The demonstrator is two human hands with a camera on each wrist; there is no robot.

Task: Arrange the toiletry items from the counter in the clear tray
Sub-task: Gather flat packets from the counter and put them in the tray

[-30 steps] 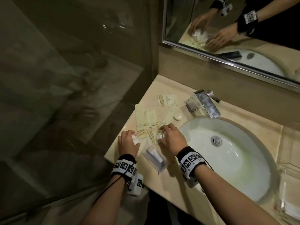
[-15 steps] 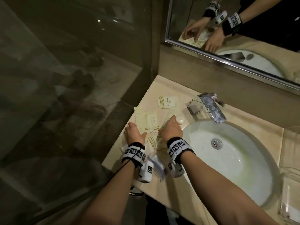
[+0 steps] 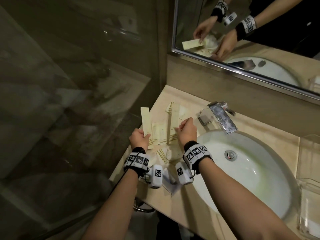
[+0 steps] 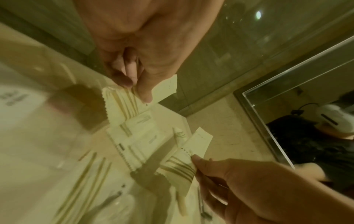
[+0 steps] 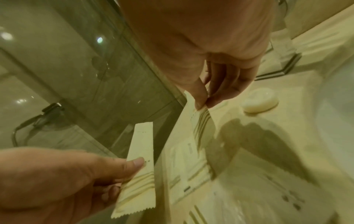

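Note:
Several cream packets with gold stripes [image 3: 161, 134] lie on the beige counter [image 3: 183, 205] left of the sink. My left hand [image 3: 145, 135] pinches one long packet [image 3: 145, 118] by its striped end, lifted over the counter's left edge. My right hand [image 3: 178, 129] pinches a second long packet [image 3: 174, 116] above the pile. The right wrist view shows the right hand [image 5: 203, 106] gripping its packet [image 5: 203, 119] between thumb and fingers, and the left hand's packet [image 5: 141, 144]. The clear tray [image 3: 304, 201] stands far right, beyond the sink.
The white basin [image 3: 242, 179] and chrome faucet [image 3: 223, 118] lie between the packets and the tray. A small round white soap [image 5: 260, 101] sits by the right hand. A plastic-wrapped item [image 3: 170, 183] lies under my wrists. A glass wall [image 3: 69, 118] borders the counter's left.
Both hands reached forward from the front of the counter onto the pile of packets. Each has since lifted one long packet off the counter.

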